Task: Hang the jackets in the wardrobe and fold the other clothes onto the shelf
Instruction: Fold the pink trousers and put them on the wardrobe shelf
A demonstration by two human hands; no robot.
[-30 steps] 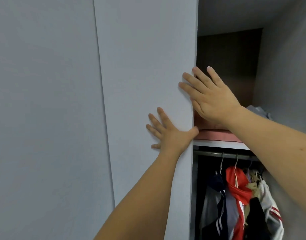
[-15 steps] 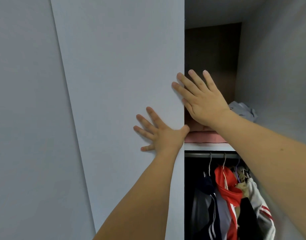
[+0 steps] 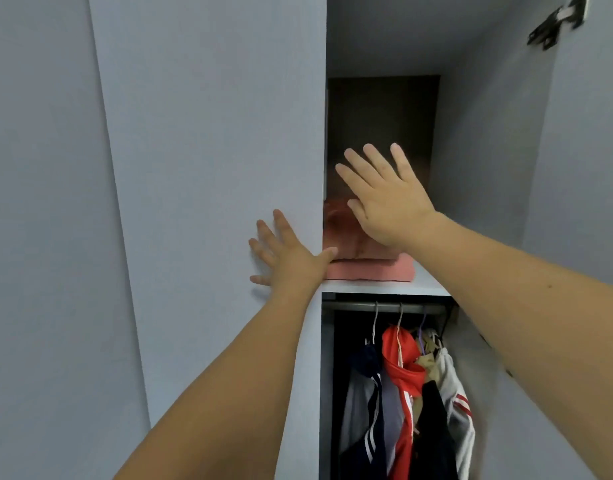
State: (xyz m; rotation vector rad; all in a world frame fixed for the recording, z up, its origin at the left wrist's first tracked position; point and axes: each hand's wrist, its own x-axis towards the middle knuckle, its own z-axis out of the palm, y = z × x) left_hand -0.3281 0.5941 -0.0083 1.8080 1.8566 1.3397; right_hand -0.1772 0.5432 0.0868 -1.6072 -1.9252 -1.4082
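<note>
The left hand (image 3: 291, 258) lies flat against the face of the pale grey wardrobe door (image 3: 211, 168), fingers straight and spread, thumb reaching to the door's right edge. It holds nothing.

The right hand (image 3: 388, 199) is raised in the open compartment above the shelf (image 3: 384, 287), fingers straight and slightly spread, back of the hand toward the camera. It grips nothing. Whether it touches the door's edge cannot be told; it appears just clear of it.

On the shelf, directly behind and below the right hand, rests a stack of folded pink clothes (image 3: 370, 270), lying flat at the left front of the compartment, close to the door edge. The upper part of the stack is blurred and partly hidden by the hand.

Below the shelf runs a metal hanging rail (image 3: 384, 306). Several jackets hang from it on hangers: a dark navy jacket with white stripes (image 3: 363, 410), a red jacket (image 3: 402, 372), a black garment (image 3: 433, 427) and a white jacket with red stripes (image 3: 457, 400), packed closely and touching one another.

At upper right, a dark metal hinge (image 3: 554, 22) sits on the wardrobe's right panel (image 3: 582, 168).
</note>
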